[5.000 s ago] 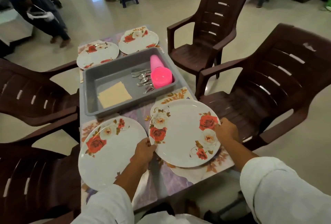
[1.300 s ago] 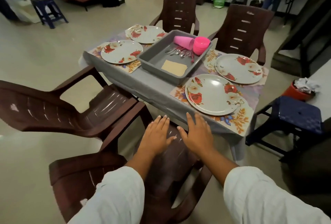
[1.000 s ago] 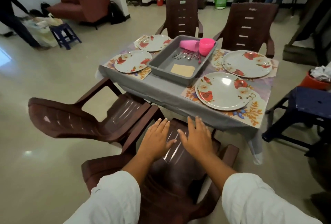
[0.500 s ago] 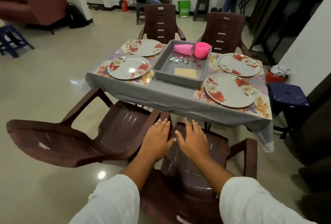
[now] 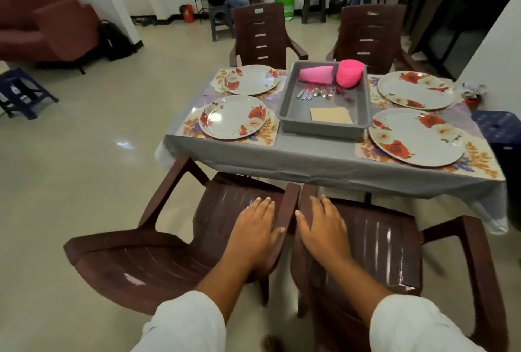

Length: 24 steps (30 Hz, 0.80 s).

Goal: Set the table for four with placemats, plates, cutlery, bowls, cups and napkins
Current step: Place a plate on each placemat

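Head view: a grey rectangular tray (image 5: 320, 131) with raised walls sits in the middle of the table (image 5: 310, 160), between the two pairs of plates. At its far end a stack of pink cups (image 5: 315, 74) lies on its side, tapered, beside a stack of round pink bowls (image 5: 350, 75) standing upright against the far right corner. Just nearer, metal cutlery (image 5: 315, 93) lies in a loose bunch on the tray floor, with some pink-handled pieces next to it. A flat, square, tan napkin (image 5: 331, 115) lies near the tray's front wall.

The table is covered by a smooth grey cloth that hangs over the near edge. Four round, glossy white plates with red flower prints each lie on a placemat: the near left plate (image 5: 234, 116), the far left plate (image 5: 252, 80), the far right plate (image 5: 415, 89) and the near right plate (image 5: 416, 141). The placemats (image 5: 191, 132) are rectangular, printed with orange leaves.

Two brown, slatted, shiny plastic chairs stand side by side at the near edge, armrests nearly touching.

The left hand (image 5: 258, 227) is flat, palm down, fingers straight and close together, over the left chair (image 5: 158, 261) by its inner armrest. The right hand (image 5: 324, 227) is likewise flat and spread over the right chair (image 5: 394, 253). Neither grasps anything; whether they touch the chairs cannot be told.
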Motion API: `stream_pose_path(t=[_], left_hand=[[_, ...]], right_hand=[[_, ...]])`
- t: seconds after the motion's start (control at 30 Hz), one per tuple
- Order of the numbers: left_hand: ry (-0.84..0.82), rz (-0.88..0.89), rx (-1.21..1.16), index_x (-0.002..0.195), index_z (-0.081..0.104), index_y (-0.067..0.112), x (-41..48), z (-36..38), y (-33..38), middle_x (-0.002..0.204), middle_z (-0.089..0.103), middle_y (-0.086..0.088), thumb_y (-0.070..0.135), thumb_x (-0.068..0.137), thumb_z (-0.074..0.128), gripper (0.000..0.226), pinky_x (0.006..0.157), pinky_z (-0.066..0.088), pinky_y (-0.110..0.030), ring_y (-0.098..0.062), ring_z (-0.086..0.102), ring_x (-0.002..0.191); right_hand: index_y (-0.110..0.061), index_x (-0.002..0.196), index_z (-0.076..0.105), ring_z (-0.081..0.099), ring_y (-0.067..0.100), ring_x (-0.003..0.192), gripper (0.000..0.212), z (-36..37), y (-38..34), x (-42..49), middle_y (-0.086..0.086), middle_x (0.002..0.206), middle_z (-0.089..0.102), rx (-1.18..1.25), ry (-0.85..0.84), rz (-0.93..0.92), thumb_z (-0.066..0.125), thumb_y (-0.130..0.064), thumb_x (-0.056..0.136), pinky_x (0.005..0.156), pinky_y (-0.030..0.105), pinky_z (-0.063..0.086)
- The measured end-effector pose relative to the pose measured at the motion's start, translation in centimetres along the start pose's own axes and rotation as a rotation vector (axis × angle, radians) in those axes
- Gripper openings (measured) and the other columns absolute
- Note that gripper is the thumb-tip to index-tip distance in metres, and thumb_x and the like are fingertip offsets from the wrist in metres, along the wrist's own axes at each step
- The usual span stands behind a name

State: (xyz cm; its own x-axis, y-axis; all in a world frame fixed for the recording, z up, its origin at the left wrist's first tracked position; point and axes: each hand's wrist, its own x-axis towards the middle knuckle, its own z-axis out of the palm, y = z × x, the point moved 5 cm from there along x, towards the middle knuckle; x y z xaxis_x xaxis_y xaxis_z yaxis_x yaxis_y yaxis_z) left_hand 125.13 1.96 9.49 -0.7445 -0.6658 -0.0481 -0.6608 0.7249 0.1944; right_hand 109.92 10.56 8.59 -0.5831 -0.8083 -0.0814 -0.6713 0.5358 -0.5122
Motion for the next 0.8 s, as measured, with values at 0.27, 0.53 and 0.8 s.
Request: stream_pose_path(t=[0.27,0.53,0.8], left_hand=[[-0.163,-0.018,0.110,0.161,0.016,0.018,3.3,-1.4,-11.7,0.168,0.015,0.000,0.068,0.092,0.009,0.085,0.125,0.011,-0.034,-0.017,0.006,0.156],[-0.144,-0.009,0.072,0.158,0.029,0.016,6.1,-2.0,-22.2,0.165,0.028,-0.003,0.068,0.088,0.008,0.090,0.122,0.019,-0.034,-0.021,0.020,0.154],[-0.145,0.178,0.040,0.160,0.021,0.016,8.8,-3.3,-32.5,0.167,0.020,-0.002,0.055,0.104,0.036,0.070,0.124,0.011,-0.033,-0.019,0.011,0.155]], right_hand=[[-0.019,0.155,0.034,0.022,0.027,0.153,0.066,6.6,-6.6,6.9,0.010,0.165,0.026,0.103,-0.042,0.078,0.041,-0.056,0.101,0.121,0.045,0.026],[-0.023,0.159,0.026,0.015,0.024,0.155,0.067,10.9,-14.3,11.1,0.005,0.167,0.020,0.090,-0.060,0.096,0.039,-0.058,0.102,0.124,0.044,0.020],[-0.021,0.158,0.028,0.017,0.026,0.155,0.068,17.3,-23.9,11.7,0.008,0.167,0.021,0.006,0.002,0.204,0.041,-0.057,0.102,0.123,0.045,0.022]])
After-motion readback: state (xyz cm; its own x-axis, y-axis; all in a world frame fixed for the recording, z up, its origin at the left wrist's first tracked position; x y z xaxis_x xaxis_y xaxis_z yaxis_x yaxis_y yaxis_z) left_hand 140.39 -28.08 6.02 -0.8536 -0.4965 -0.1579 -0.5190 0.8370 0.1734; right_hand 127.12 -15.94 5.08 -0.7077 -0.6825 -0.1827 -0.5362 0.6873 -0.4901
